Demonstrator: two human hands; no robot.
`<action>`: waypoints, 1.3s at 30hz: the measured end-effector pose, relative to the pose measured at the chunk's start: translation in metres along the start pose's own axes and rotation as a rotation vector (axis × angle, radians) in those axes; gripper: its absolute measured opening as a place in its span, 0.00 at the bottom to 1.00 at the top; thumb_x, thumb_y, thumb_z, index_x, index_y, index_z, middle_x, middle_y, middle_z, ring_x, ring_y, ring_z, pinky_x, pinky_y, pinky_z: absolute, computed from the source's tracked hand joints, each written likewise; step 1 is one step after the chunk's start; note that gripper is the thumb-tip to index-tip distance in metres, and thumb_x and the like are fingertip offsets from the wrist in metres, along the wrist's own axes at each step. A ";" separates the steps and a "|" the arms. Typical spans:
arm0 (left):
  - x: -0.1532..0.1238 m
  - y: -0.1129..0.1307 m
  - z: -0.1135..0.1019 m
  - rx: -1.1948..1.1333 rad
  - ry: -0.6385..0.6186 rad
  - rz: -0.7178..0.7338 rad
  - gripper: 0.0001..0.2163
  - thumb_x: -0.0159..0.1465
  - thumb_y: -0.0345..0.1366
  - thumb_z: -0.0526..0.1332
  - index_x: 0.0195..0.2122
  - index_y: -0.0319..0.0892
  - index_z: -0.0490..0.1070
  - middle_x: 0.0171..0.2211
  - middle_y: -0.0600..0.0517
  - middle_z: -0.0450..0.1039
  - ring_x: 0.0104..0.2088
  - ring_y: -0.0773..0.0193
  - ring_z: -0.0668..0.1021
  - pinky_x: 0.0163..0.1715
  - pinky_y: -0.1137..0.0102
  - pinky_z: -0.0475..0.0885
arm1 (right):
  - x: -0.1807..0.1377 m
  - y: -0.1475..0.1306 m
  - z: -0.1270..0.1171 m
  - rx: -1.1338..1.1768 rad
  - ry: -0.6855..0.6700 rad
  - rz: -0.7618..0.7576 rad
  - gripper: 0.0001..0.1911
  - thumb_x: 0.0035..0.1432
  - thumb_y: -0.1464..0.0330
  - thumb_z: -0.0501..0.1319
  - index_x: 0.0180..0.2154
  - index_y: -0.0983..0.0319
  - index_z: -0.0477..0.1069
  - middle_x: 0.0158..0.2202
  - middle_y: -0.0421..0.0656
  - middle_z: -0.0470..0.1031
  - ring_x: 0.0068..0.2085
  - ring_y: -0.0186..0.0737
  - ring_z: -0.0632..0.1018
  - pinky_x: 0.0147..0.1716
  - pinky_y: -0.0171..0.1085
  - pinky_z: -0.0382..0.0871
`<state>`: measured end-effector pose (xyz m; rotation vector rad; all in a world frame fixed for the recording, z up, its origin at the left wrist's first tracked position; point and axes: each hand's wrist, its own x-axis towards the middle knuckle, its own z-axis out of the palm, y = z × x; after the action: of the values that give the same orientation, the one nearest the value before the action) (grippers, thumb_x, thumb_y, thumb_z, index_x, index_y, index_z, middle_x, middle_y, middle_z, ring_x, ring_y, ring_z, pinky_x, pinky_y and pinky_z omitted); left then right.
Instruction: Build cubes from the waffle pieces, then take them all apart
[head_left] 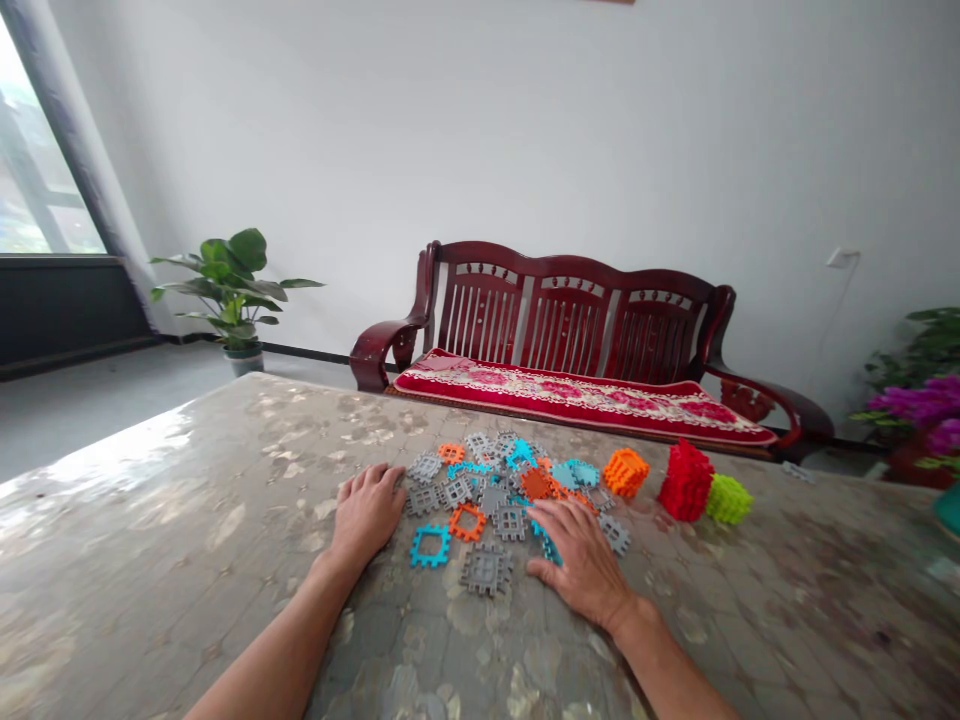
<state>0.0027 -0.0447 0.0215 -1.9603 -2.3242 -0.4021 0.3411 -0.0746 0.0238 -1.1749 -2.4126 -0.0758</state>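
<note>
A heap of flat interlocking plastic tiles (495,480) in grey, blue and orange lies on the marbled table (225,540). My left hand (367,512) rests flat on the table at the heap's left edge, fingers stretched out, touching a grey tile (424,467). My right hand (581,560) lies flat at the heap's right side, fingers spread over a blue tile (547,545). Between my hands lie a blue frame tile (430,546) and a grey tile (486,569). Neither hand holds anything.
Three assembled cubes stand right of the heap: orange (625,472), red (685,482) and lime green (728,499). Behind the table stands a dark wooden bench (570,320) with a red cushion. A potted plant (234,285) is at the left, flowers (926,405) at the right.
</note>
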 end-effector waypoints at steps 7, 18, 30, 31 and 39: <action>0.000 0.000 0.000 -0.001 -0.012 -0.006 0.20 0.67 0.39 0.49 0.57 0.48 0.70 0.59 0.46 0.69 0.58 0.53 0.70 0.58 0.58 0.59 | 0.007 -0.029 0.000 0.081 -0.038 -0.298 0.22 0.62 0.52 0.59 0.56 0.48 0.69 0.63 0.40 0.66 0.64 0.47 0.63 0.65 0.55 0.52; 0.004 -0.003 0.009 0.018 -0.026 0.006 0.22 0.68 0.42 0.47 0.61 0.47 0.68 0.62 0.46 0.66 0.63 0.53 0.66 0.61 0.56 0.57 | 0.015 -0.027 0.012 -0.056 -0.023 -0.163 0.26 0.67 0.54 0.54 0.64 0.50 0.60 0.66 0.41 0.61 0.66 0.45 0.59 0.66 0.51 0.52; 0.007 -0.007 0.020 0.039 0.007 0.009 0.23 0.68 0.43 0.48 0.61 0.46 0.67 0.64 0.44 0.64 0.64 0.51 0.64 0.63 0.55 0.55 | 0.007 0.036 0.028 -0.277 -0.026 0.578 0.30 0.65 0.54 0.52 0.63 0.60 0.63 0.65 0.50 0.63 0.66 0.57 0.60 0.64 0.57 0.50; 0.007 -0.007 0.020 0.037 0.011 0.011 0.23 0.68 0.43 0.48 0.61 0.45 0.67 0.63 0.44 0.64 0.64 0.51 0.64 0.63 0.55 0.55 | 0.009 0.032 0.029 -0.267 -0.073 0.597 0.30 0.65 0.53 0.51 0.64 0.59 0.62 0.66 0.50 0.62 0.66 0.57 0.60 0.64 0.58 0.50; 0.006 -0.005 0.016 0.039 0.003 0.010 0.23 0.67 0.42 0.48 0.61 0.45 0.67 0.63 0.43 0.65 0.64 0.50 0.65 0.62 0.54 0.56 | 0.021 0.008 0.038 -0.192 -0.062 0.577 0.28 0.66 0.56 0.52 0.64 0.56 0.61 0.66 0.48 0.62 0.66 0.55 0.61 0.63 0.59 0.52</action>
<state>-0.0019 -0.0354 0.0064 -1.9518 -2.3018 -0.3556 0.3216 -0.0450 -0.0023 -1.9388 -2.0545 -0.0902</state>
